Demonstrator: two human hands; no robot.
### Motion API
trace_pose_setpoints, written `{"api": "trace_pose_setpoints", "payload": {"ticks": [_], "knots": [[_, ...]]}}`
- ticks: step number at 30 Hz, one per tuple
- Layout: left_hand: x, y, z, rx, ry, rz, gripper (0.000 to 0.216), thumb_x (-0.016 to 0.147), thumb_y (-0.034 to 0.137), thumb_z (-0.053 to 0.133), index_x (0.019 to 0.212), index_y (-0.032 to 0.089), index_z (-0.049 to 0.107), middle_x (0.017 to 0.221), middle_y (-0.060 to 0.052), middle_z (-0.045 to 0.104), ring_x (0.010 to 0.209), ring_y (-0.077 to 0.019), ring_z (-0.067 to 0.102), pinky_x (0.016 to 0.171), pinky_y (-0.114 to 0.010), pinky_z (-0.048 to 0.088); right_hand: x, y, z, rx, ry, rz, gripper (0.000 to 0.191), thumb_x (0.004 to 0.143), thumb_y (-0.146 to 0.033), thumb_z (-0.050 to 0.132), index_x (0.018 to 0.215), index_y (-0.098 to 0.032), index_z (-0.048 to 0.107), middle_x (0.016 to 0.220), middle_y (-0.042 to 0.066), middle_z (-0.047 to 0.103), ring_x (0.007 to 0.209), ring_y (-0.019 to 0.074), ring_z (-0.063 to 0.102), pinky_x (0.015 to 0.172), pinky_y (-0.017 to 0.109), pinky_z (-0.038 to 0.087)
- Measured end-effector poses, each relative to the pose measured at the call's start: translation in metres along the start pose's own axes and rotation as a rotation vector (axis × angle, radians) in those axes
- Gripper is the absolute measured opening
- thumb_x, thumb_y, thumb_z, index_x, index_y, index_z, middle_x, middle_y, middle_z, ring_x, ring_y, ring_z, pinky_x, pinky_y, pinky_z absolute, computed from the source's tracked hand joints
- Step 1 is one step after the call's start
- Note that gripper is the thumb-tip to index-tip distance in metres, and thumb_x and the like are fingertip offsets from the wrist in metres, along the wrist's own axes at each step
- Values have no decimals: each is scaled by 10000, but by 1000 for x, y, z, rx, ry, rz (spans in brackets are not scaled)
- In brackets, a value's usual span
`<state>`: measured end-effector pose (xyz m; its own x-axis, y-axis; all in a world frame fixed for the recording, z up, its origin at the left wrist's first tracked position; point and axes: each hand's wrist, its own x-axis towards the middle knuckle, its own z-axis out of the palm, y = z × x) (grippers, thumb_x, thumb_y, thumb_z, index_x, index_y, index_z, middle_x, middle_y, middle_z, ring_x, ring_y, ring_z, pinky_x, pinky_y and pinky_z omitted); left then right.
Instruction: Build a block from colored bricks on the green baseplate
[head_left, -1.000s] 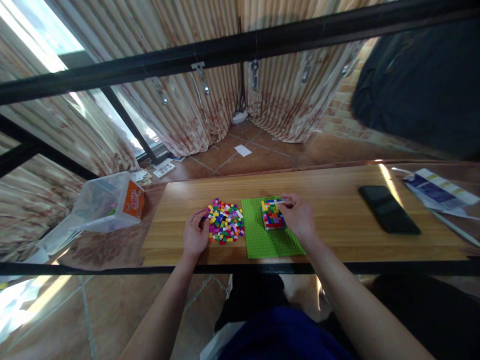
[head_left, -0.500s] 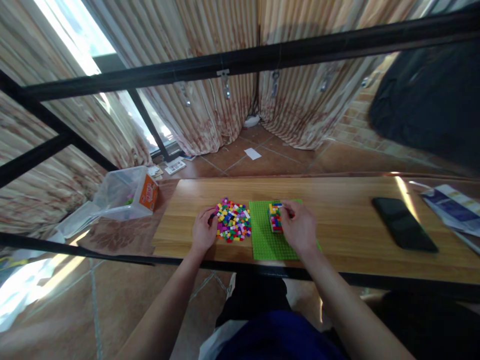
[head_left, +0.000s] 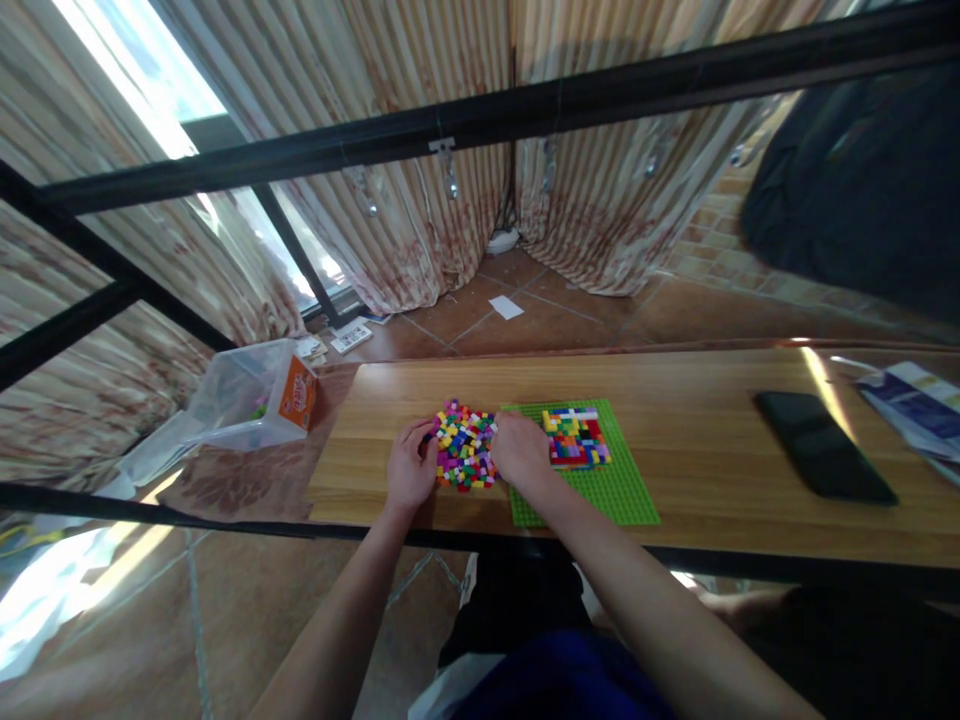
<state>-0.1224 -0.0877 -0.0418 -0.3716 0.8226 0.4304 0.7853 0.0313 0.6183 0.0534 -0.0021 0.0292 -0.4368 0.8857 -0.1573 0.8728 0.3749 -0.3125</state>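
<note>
While both hands bracket the loose brick pile (head_left: pixel 465 456) at centre frame, left hand (head_left: pixel 411 470) curled at its left edge, right hand (head_left: pixel 519 452) fingers-down on its right, any pinched brick is hidden. A careless rake could scatter bricks off the near edge of the table (head_left: pixel 712 420).

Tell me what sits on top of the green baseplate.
A flat block of mixed-colour bricks sits on the far part of the baseplate. The right hand covers its left edge, so anything under the hand is hidden.
</note>
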Motion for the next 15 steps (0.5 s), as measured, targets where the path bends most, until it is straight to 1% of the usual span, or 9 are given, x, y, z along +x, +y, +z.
{"api": "trace_pose_setpoints", "payload": {"ticks": [3, 8, 11, 15], "knots": [[0, 0, 0, -6, -12, -3, 230, 903, 258, 524, 1060, 191, 678, 1155, -102, 684, 1124, -239, 626, 1031, -453, 495, 3, -7, -3, 36, -10, 18, 297, 868, -73, 466, 1065, -104, 686, 1079, 183, 701, 1009, 279, 690, 827, 342, 516], [0, -1, -1, -18, -13, 1, 227, 905, 271, 523, 1057, 203, 678, 1154, -95, 681, 1131, -236, 624, 1044, -456, 490, 7, -18, -4, 47, -15, 68, 302, 871, -75, 482, 1107, -84, 670, 1112, 221, 679, 1037, 310, 679, 806, 366, 531], [0, 0, -2, -22, -13, 4, 228, 906, 271, 519, 1053, 197, 677, 1154, -101, 680, 1129, -236, 624, 1039, -454, 494, 8, -18, -1, 65, -12, 72, 312, 876, -77, 473, 1130, -92, 654, 1109, 207, 683, 1052, 296, 675, 829, 357, 523], [1, 0, -2, -19, -16, 13, 223, 906, 273, 523, 1049, 198, 677, 1146, -100, 684, 1137, -239, 621, 1043, -461, 491, 6, -14, 3, 101, -5, 67, 297, 866, -88, 491, 1111, -132, 652, 1097, 168, 697, 1052, 269, 676, 854, 338, 507]]}}
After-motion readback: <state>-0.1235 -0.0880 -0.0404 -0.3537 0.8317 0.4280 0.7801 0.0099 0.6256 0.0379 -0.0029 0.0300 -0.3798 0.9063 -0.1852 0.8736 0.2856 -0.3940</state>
